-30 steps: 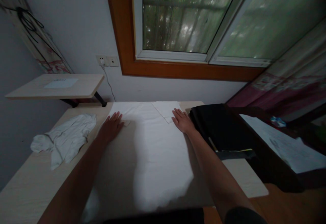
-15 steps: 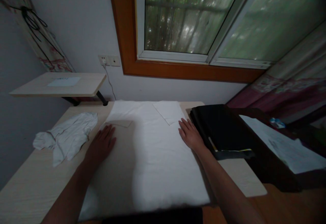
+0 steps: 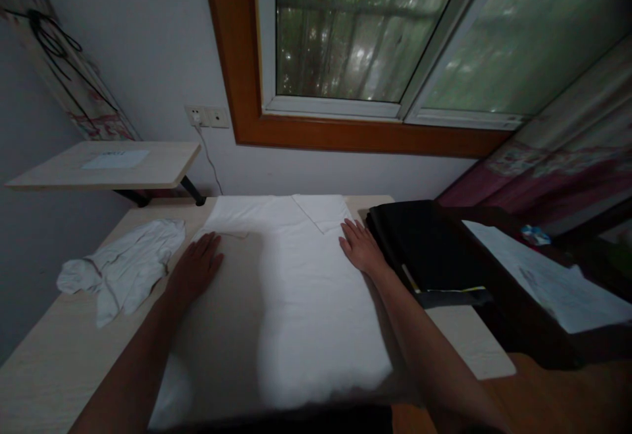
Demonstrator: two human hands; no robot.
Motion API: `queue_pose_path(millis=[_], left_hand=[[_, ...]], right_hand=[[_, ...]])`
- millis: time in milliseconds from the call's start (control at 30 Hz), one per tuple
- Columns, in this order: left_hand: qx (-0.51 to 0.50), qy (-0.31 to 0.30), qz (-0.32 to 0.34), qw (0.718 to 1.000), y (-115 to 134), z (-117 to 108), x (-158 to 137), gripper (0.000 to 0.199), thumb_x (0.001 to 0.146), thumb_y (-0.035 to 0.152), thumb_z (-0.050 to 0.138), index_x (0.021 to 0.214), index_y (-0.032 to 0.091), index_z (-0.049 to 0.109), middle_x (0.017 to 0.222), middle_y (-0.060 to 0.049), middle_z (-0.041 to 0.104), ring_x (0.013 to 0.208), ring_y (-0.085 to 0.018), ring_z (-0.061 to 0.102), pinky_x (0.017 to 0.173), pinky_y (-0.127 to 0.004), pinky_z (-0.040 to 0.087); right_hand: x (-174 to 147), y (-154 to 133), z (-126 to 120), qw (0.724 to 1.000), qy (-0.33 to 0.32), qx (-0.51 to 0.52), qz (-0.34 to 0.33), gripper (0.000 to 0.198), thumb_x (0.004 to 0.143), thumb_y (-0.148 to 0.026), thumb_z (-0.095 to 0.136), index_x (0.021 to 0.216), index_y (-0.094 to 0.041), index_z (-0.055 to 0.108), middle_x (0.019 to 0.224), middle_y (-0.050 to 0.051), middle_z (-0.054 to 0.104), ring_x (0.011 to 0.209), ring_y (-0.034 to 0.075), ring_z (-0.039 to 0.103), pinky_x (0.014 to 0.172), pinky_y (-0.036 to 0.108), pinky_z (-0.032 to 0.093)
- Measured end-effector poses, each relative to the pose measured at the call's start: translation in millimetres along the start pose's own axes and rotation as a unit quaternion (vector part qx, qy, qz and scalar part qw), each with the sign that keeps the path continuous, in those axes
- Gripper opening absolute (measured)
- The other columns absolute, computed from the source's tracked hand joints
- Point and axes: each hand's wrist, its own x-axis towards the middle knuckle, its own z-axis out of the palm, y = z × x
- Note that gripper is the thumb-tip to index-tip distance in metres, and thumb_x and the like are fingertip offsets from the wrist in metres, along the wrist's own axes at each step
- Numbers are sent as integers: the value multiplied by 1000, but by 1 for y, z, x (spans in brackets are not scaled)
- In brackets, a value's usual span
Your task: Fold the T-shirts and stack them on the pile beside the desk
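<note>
A large white cloth (image 3: 301, 296), possibly a garment, is spread over the table toward me. Thin seam lines mark a slanted flap near its far right corner and a smaller one at the far left. My left hand (image 3: 198, 266) lies flat on the cloth's left edge, fingers stretched out and pointing away from me. On the opposite edge, my right hand (image 3: 360, 246) rests palm down with its fingers slightly spread. Neither hand grips anything. A shadow covers the cloth's left half.
Left on the table (image 3: 44, 368) lies a crumpled white cloth (image 3: 133, 259). Behind it stands a small raised shelf (image 3: 168, 164) with a paper on top. A black folded item (image 3: 429, 243) sits close to my right forearm. The window (image 3: 345, 45) is beyond.
My right hand has shifted slightly left, and the cloth's near right corner has drawn inward. The far left flap shows less. The whole view has moved a little.
</note>
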Motion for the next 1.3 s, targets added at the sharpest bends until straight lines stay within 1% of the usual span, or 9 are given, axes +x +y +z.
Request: queue_pose_path(millis=[167, 333, 567, 700, 833, 933, 1100, 1200, 1300], left_hand=[[-1, -7, -4, 1000, -11, 10, 22, 57, 102, 42, 32, 147, 12, 46, 158, -19, 42, 146, -32, 40, 120, -54, 31], [-11, -7, -11, 1000, -15, 11, 38, 57, 102, 42, 31, 147, 10, 46, 158, -20, 42, 147, -33, 38, 120, -55, 31], [-7, 0, -20, 1000, -10, 9, 38, 57, 102, 41, 29, 147, 10, 45, 157, -20, 42, 147, -32, 38, 121, -54, 29], [-2, 9, -25, 1000, -7, 5, 31, 56, 102, 39, 29, 146, 10, 46, 157, -20, 43, 147, -32, 39, 120, -54, 30], [-2, 13, -42, 999, -7, 2, 19, 54, 101, 38, 30, 143, 11, 51, 154, -20, 47, 144, -32, 43, 119, -55, 34], [-10, 17, -44, 999, -6, 1, 6, 53, 100, 37, 32, 144, 12, 50, 155, -19, 47, 144, -33, 43, 118, -55, 35], [-12, 22, -66, 998, -2, -5, -15, 52, 100, 36, 34, 142, 11, 52, 152, -19, 50, 143, -34, 44, 119, -56, 34], [-15, 32, -69, 997, 11, -10, -15, 51, 100, 35, 34, 141, 11, 53, 151, -19, 51, 145, -35, 41, 120, -58, 31], [-32, 36, -52, 998, 42, -12, 3, 50, 100, 32, 35, 142, 12, 53, 153, -17, 49, 147, -34, 38, 121, -58, 30]], right_hand=[[25, 2, 1, 1000, -24, -4, 14, 58, 104, -45, 29, 155, -20, 40, 165, 6, 31, 153, 30, 25, 123, 54, 25], [46, 5, 4, 999, -32, -6, 15, 60, 104, -47, 27, 156, -19, 38, 166, 5, 30, 154, 30, 24, 124, 53, 24], [58, 9, 9, 999, -40, -10, 9, 62, 104, -49, 24, 157, -19, 36, 167, 4, 27, 155, 29, 21, 124, 53, 22], [56, 9, 8, 1000, -25, -11, 4, 60, 104, -47, 28, 156, -19, 39, 166, 5, 30, 154, 30, 24, 123, 54, 23], [48, 2, 5, 999, 29, -11, -10, 54, 103, -38, 34, 150, -15, 48, 160, 9, 42, 152, 30, 28, 123, 54, 23], [35, -3, 3, 998, 64, -8, -7, 50, 101, -31, 37, 143, -13, 57, 152, 12, 52, 148, 31, 36, 121, 54, 25], [9, -6, 1, 996, 90, 7, 10, 47, 100, -26, 37, 136, -11, 62, 143, 14, 60, 139, 29, 48, 119, 47, 32], [0, -19, -4, 995, 91, 17, 31, 45, 100, -24, 38, 136, -12, 62, 143, 15, 61, 138, 29, 49, 120, 48, 31], [0, -55, -8, 994, 90, 34, 58, 46, 101, -25, 35, 139, -11, 58, 149, 16, 54, 143, 31, 43, 120, 52, 27]])
